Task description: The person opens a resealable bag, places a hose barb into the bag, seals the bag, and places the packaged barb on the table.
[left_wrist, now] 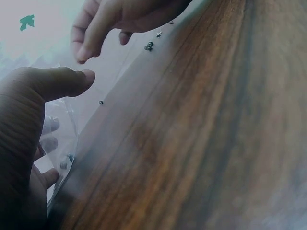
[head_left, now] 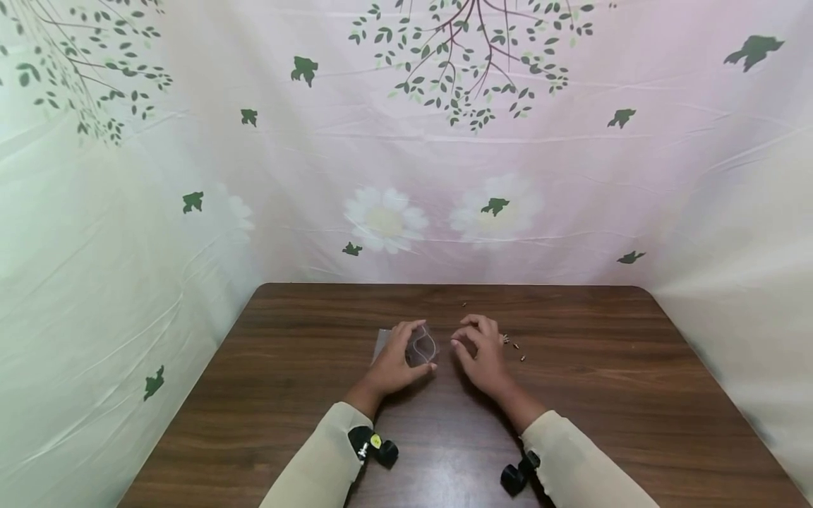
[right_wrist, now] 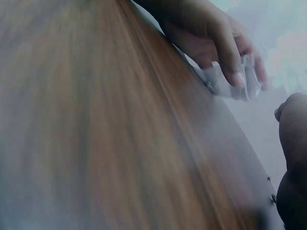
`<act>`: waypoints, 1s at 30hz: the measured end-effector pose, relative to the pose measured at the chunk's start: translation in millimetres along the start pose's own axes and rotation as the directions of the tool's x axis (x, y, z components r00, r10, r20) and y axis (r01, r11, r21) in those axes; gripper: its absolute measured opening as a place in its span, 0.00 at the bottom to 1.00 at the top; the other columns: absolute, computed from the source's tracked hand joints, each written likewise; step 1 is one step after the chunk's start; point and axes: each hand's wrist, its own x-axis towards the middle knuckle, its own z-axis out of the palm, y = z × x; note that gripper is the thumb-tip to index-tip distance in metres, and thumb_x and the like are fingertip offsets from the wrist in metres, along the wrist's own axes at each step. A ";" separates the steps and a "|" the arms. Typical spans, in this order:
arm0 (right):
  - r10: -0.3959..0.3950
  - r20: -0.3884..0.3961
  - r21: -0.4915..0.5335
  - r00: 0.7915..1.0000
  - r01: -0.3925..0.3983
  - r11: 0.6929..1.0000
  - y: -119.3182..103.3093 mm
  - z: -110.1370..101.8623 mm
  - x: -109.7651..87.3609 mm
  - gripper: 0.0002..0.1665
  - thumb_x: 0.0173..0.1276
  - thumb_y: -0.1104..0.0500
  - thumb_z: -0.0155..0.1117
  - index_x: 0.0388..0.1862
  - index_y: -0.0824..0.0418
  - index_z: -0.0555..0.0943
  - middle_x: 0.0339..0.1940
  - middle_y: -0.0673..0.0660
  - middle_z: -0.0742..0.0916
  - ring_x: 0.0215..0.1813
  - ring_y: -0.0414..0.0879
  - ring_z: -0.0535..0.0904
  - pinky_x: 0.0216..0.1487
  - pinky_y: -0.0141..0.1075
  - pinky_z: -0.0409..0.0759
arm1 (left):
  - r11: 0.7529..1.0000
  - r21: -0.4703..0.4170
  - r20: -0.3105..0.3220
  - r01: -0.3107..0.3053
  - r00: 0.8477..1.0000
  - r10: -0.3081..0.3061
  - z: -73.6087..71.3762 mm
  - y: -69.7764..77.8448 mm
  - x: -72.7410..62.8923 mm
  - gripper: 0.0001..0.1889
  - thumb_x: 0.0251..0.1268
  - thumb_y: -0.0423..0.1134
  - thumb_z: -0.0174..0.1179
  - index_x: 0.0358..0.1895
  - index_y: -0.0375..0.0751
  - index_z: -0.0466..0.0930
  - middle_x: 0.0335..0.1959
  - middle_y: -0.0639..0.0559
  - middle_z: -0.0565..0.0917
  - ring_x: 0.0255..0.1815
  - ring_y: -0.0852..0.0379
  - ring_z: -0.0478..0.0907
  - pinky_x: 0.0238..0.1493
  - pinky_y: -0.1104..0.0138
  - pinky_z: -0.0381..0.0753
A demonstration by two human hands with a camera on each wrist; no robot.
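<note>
My left hand (head_left: pixel 396 361) holds a small clear plastic bag (head_left: pixel 424 346) between thumb and fingers, its mouth bowed apart and facing right. A few small metal pieces (left_wrist: pixel 64 162) show through the bag's wall in the left wrist view. Just right of the bag's mouth is my right hand (head_left: pixel 484 353), fingers loosely bent, thumb and index tips close to each other; no piece shows between them. Beyond its knuckles, several tiny metal pieces (head_left: pixel 516 346) lie loose on the table. The right wrist view catches only the edge of my right hand (right_wrist: pixel 295 139).
The brown wood-grain table (head_left: pixel 286 395) has rounded far corners. One tiny piece (head_left: pixel 464 305) lies apart near its far edge. A printed cloth (head_left: pixel 432 162) with leaves, birds and flowers hangs behind and at both sides. Each sleeve carries a black wrist camera (head_left: pixel 386 454).
</note>
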 end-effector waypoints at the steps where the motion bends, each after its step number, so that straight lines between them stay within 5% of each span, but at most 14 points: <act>1: 0.010 -0.001 -0.005 1.000 -0.010 1.000 1.8 -2.8 -0.4 0.06 0.67 0.68 0.76 0.37 0.58 0.88 0.58 0.68 0.85 0.67 0.65 0.73 0.59 0.54 0.58 | 1.000 0.001 0.000 0.002 1.000 -0.002 -0.1 0.2 0.2 0.47 0.65 0.44 0.80 0.83 0.44 0.63 0.74 0.44 0.74 0.73 0.46 0.74 0.72 0.47 0.78; 17: 0.119 0.042 -0.076 0.992 -0.115 0.990 20.8 -41.8 -10.6 0.07 0.68 0.71 0.76 0.38 0.61 0.87 0.62 0.71 0.83 0.69 0.69 0.68 0.61 0.64 0.54 | 1.000 0.004 -0.003 0.003 1.000 -0.003 -0.5 2.2 -0.4 0.47 0.65 0.45 0.79 0.84 0.42 0.63 0.72 0.44 0.76 0.71 0.47 0.75 0.70 0.48 0.80; 30: 0.264 0.200 -0.200 0.944 -0.225 0.954 28.2 -59.3 -7.9 0.04 0.71 0.63 0.77 0.40 0.58 0.88 0.67 0.66 0.79 0.75 0.70 0.60 0.67 0.72 0.48 | 1.000 -0.001 -0.001 -0.003 1.000 0.003 -0.3 0.8 -0.4 0.48 0.65 0.45 0.79 0.84 0.42 0.63 0.71 0.44 0.76 0.71 0.47 0.74 0.70 0.48 0.79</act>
